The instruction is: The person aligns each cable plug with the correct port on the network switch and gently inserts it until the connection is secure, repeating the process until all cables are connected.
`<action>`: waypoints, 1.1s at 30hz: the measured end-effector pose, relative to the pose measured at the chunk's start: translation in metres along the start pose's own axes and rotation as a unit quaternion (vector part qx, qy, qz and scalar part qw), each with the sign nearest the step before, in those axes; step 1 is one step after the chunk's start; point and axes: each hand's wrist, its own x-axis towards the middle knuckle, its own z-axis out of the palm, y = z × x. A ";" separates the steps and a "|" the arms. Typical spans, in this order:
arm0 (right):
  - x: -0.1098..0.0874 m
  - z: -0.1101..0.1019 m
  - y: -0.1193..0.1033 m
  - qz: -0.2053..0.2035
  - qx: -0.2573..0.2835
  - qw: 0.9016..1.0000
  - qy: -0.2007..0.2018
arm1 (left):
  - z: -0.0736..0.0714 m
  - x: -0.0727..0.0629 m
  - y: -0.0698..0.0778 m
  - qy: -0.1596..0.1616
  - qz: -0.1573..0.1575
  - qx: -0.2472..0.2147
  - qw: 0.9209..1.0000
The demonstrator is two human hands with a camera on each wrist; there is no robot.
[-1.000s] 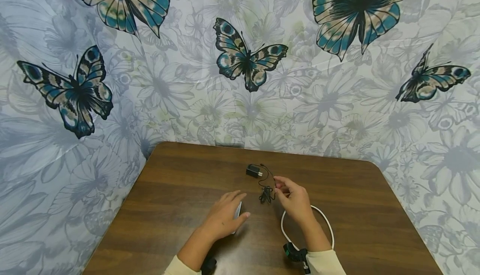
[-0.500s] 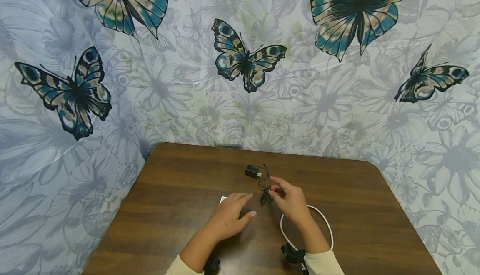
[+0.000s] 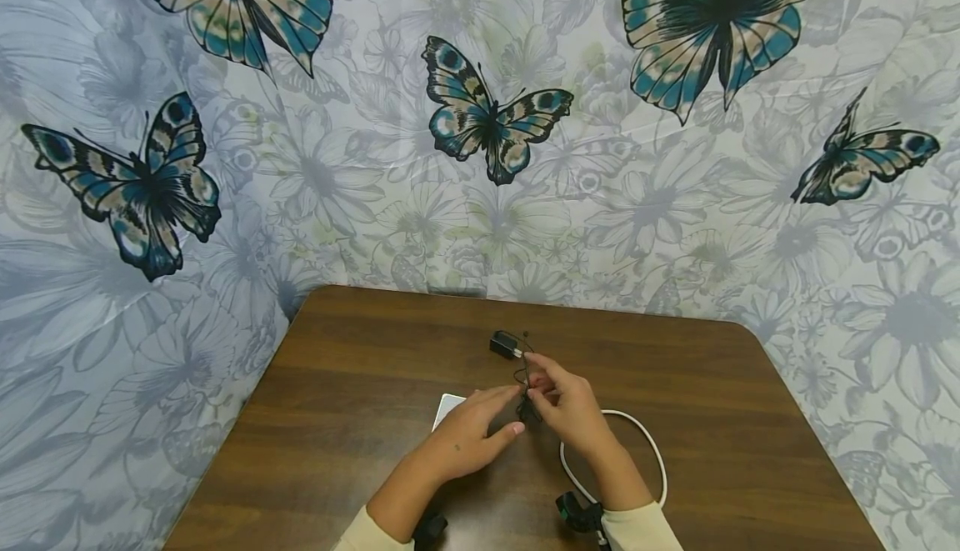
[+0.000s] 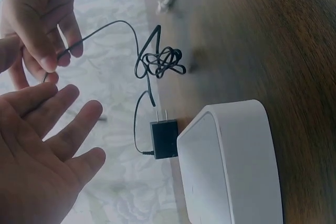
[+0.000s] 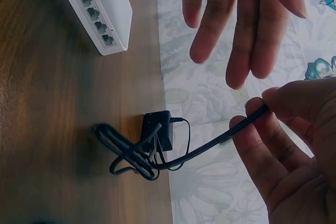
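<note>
My right hand (image 3: 573,413) pinches a thin black cable (image 5: 215,141) between thumb and fingers, raised above the table. A looped bundle (image 4: 164,62) of that cable hangs below the pinch, and the cable runs on to a black power adapter (image 3: 505,344) with two metal prongs. Close beside the right fingertips, my left hand (image 3: 467,436) is held with its fingers extended, nothing gripped in it. Partly behind the left hand in the head view is a white network switch (image 3: 449,403). Its row of ports shows in the right wrist view, where the switch (image 5: 107,17) stands on the table.
A white cable (image 3: 651,436) curves across the wooden table (image 3: 360,351) around the right forearm. Black camera mounts (image 3: 577,513) sit at the wrists. A fabric backdrop (image 3: 360,201) printed with butterflies rises behind the table's far edge.
The right hand has moved left with the pinched cable, and its bundle follows. The left hand has shifted right towards it, uncovering more of the switch's far corner.
</note>
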 end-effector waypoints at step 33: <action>-0.002 0.003 -0.013 -0.051 0.026 0.998 0.021 | 0.002 0.003 0.006 0.052 -0.036 -0.267 0.962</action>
